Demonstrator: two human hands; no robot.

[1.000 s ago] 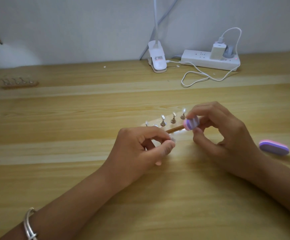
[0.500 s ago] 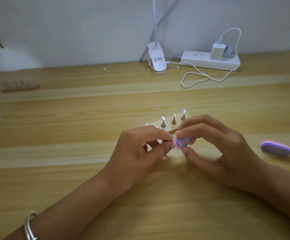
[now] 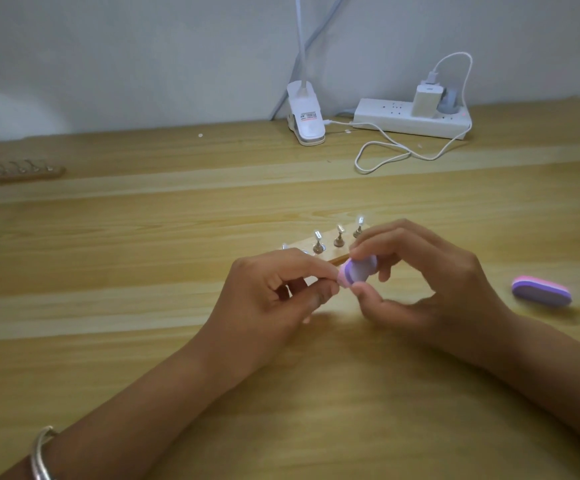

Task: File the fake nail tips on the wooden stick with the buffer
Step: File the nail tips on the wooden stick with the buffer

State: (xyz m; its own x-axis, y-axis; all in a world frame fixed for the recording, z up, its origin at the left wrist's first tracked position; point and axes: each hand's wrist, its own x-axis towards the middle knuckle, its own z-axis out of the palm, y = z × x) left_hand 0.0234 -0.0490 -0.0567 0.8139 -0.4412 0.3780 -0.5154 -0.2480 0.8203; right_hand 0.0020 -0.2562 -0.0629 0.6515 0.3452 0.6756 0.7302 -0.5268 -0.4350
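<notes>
Right hand (image 3: 437, 289) pinches the buffer (image 3: 462, 271); left hand (image 3: 267, 299) curled, contents hidden; wooden stand (image 3: 330, 243) holds nail tips (image 3: 318, 235)

On my screen both of the person's forearms are bare up to the picture's edge. The left forearm (image 3: 150, 403), at 7 o'clock, wears a shiny silver bangle (image 3: 41, 455) at the wrist; it seems to be two thin bands side by side. The nails I can see on the left hand (image 3: 264, 292) and right hand (image 3: 433, 289) are short.
</notes>
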